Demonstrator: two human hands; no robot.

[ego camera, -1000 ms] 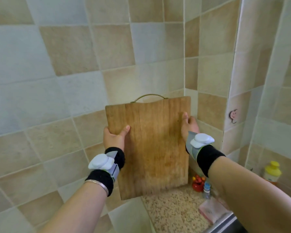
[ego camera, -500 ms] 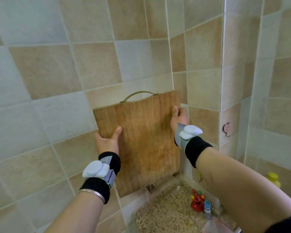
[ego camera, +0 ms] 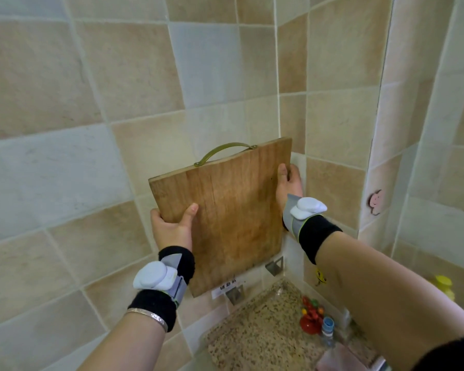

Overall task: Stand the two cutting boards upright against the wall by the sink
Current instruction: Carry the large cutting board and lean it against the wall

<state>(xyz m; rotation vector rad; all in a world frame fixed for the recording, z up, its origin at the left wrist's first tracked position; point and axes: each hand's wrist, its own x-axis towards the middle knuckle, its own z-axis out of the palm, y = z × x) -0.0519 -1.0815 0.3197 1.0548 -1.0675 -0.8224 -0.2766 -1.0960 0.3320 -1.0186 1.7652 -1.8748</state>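
Observation:
I hold one wooden cutting board (ego camera: 233, 218) upright in the air, close in front of the tiled wall near the corner. Its brass wire handle (ego camera: 225, 151) points up. My left hand (ego camera: 172, 228) grips the board's left edge, thumb on the front face. My right hand (ego camera: 288, 183) grips the right edge higher up. The board's bottom edge hangs above two metal wall brackets (ego camera: 235, 294) and the speckled stone counter (ego camera: 265, 328). Only this one board is in view.
A white label (ego camera: 227, 289) sticks to the wall under the board. A small red toy-like object (ego camera: 310, 319) and a blue-capped bottle (ego camera: 327, 326) stand on the counter by the corner. A yellow-capped bottle (ego camera: 443, 285) is at the far right. A pink wall hook (ego camera: 375, 200) sits on the pillar.
The board has moved with both hands toward the wall corner, tilting slightly. My view has shifted, showing more of the left wall and the brackets beneath the board.

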